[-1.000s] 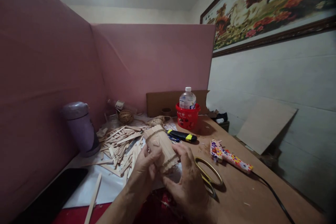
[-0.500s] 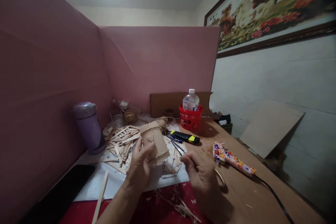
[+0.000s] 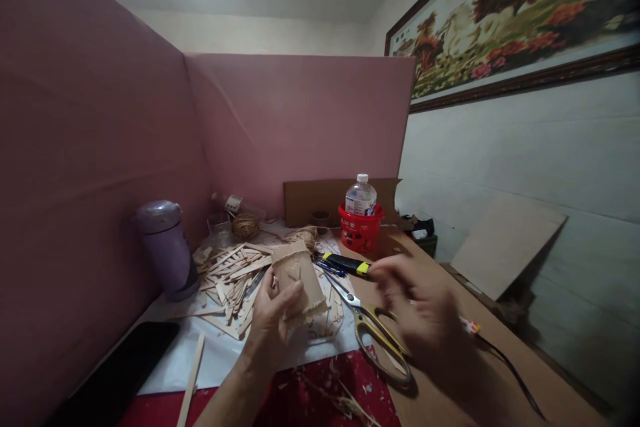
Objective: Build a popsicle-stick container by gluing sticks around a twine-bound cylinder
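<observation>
A small cardboard piece (image 3: 300,280) with twine along its edges and a small raised detail on its face is held in my left hand (image 3: 273,303), the thumb across its front. My right hand (image 3: 420,307) is raised over the right part of the table, blurred by motion; whether its fingers hold anything cannot be made out. Gold-handled scissors (image 3: 377,340) lie between my hands, blades pointing toward the cardboard piece. Beyond them is a black and yellow cutter (image 3: 347,263), near my right fingertips. The flowered glue gun (image 3: 470,325) is mostly hidden behind my right hand.
Wooden sticks (image 3: 235,280) are heaped left of centre. A purple bottle (image 3: 167,247) and a black phone-like slab (image 3: 115,373) stand and lie at left. Twine balls (image 3: 246,227) and a red bucket (image 3: 361,230) holding a plastic bottle are at the back.
My right hand has moved right and up, away from above the scissors, uncovering them and now covering most of the glue gun. My left hand still holds the cardboard piece.
</observation>
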{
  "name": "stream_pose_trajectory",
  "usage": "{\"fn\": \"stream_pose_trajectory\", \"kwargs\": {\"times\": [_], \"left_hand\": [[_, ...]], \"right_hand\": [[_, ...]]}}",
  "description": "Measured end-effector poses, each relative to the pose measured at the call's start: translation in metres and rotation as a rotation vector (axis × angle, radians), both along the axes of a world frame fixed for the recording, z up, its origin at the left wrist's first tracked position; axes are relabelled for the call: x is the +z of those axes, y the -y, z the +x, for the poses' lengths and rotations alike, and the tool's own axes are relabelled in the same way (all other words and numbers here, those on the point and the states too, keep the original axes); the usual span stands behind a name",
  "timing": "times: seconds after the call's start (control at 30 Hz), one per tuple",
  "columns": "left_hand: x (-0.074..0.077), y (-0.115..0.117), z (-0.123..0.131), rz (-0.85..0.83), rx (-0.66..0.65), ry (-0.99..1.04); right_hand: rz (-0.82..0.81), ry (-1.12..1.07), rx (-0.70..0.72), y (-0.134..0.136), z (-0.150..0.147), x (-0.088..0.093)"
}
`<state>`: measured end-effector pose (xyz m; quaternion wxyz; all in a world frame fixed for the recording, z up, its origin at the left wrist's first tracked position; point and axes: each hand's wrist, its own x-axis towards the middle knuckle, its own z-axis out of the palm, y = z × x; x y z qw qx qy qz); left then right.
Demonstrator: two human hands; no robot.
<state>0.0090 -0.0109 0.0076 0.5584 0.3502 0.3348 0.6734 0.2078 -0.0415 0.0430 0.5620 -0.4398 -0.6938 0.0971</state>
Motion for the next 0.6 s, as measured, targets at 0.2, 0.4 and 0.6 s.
{"fn": "stream_pose_trajectory", "kwargs": {"times": [0.2, 0.4, 0.6], "left_hand": [[-0.008, -0.008, 0.007, 0.027, 0.036, 0.012], [-0.003, -0.002, 0.007, 0.027, -0.011, 0.030], [0.002, 0.003, 0.000, -0.052, -0.105, 0.044]], "right_hand": [[-0.094, 0.511, 0.038, -0.024, -0.044, -0.007], [0.012, 0.699, 0.146, -0.036, -0.044, -0.007], [0.145, -0.120, 0.106, -0.031, -0.021, 0.011]]}}
